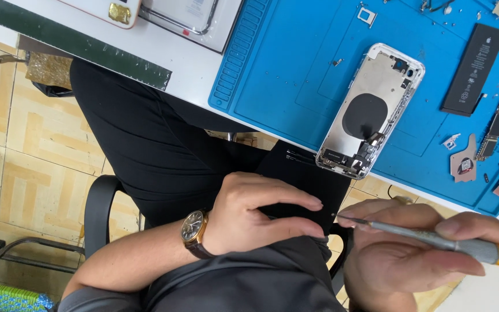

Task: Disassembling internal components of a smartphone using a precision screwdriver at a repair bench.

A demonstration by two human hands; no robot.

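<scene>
Head view, looking down at a seated person's lap and the near edge of a bench. The left hand (255,211), with a brown-strapped watch (194,231) on its wrist, rests over the dark trousers, fingers curled loosely, thumb and forefinger reaching right toward the tool's tip; whether they pinch anything there is too small to tell. The right hand (417,248) is closed around a screwdriver (434,240), gripping its grey shaft between thumb and fingers; the yellow handle runs off to the right and the fine tip points left, just beside the left fingertips.

Farther away, on a blue mat (295,69) that covers the bench, lies an opened phone housing (372,110), silver inside with a round black pad in the middle, tilted, its lower end jutting over the mat's near edge above the lap. To the right of it lie a black battery (473,70), a narrow circuit board (494,128) and a small metal bracket (464,163), all apart from the housing. A small silver tray frame (367,15) lies at the far side of the mat. At the far left, off the mat, sits another phone (102,10), partly cut off. Below is a tiled floor (36,173) and a black chair arm (100,211).
</scene>
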